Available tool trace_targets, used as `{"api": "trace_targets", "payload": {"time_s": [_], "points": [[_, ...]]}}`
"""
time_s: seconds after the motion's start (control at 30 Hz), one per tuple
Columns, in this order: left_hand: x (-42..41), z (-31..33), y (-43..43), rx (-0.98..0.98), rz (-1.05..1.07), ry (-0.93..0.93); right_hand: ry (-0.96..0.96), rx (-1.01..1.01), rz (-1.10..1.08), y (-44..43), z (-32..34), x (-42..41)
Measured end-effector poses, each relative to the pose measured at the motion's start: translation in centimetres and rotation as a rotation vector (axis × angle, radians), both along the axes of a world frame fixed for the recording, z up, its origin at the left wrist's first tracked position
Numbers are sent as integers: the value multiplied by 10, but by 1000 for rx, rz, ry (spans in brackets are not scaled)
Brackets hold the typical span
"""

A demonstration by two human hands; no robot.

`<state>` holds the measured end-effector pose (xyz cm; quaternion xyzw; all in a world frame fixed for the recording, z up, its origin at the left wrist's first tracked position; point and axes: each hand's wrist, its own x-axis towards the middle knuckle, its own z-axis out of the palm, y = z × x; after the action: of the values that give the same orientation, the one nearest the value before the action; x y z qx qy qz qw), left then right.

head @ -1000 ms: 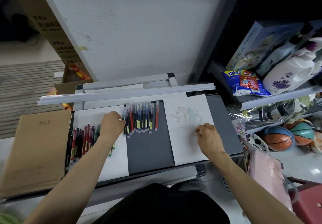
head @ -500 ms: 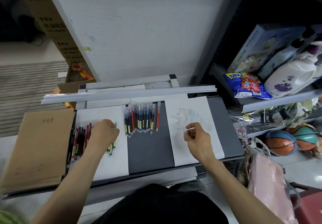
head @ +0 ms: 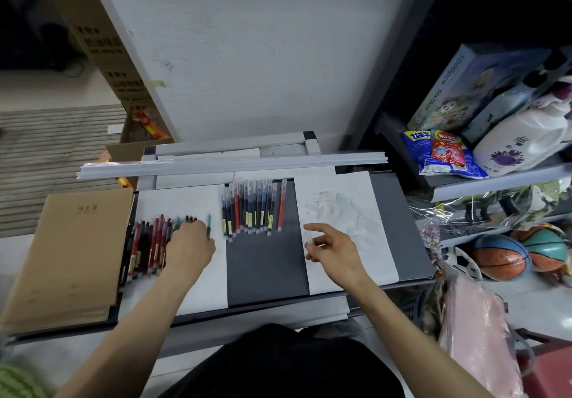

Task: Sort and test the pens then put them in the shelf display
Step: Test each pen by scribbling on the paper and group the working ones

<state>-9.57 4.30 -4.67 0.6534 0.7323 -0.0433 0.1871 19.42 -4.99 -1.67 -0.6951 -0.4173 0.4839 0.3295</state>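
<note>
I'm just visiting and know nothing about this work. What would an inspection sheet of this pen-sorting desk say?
Surface: grey desk top with two white sheets; the right sheet carries faint test scribbles.
Job's things: neat pen row on the grey strip; loose pen pile on the left sheet.
Clutter: brown notebook stack at left; bundle of white strips along the back.
Grips: left hand rests on the pile and seems to pinch a green pen; right hand above the scribbled sheet holds a small clear piece, blurred.
Cables: nothing seen.
Surroundings: shelf at right with snack packets, white bottle, puzzle box; basketballs below; cardboard boxes back left.
</note>
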Motion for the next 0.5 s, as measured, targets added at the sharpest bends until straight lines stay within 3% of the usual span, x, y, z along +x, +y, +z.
{"api": "trace_targets", "payload": {"time_s": [0.3,0.5], "points": [[19,21,-13,-1,17,-115,272,36,-128,-2,9,-3],[42,46,-37,-22,-56,-369,394,46,-214,1,10,-3]]}}
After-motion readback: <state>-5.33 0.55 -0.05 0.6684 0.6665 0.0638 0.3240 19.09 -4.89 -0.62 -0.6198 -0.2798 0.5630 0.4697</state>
